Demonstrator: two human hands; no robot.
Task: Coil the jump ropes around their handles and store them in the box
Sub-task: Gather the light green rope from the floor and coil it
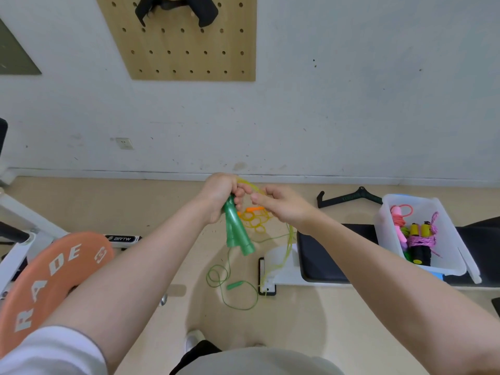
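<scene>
Handles (238,231) w/ left hand (216,196) gripping them together; right hand (281,205) pinched yellow-green rope (289,239). Best kept wraps tight, even tension.

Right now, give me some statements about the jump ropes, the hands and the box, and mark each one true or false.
1. The left hand grips the green handles. True.
2. The right hand rests inside the clear box. False: it is up by the left hand, pinching the yellow-green rope.
3. The clear box already holds coiled ropes, one of them pink and purple. True.
4. The clear box sits on the orange weight plate. False: it sits on the black bench pad, to the right.
5. A thin green rope lies loose on the floor. True.
6. An orange-handled rope hangs from the pegboard. False: it lies on the floor.
</scene>
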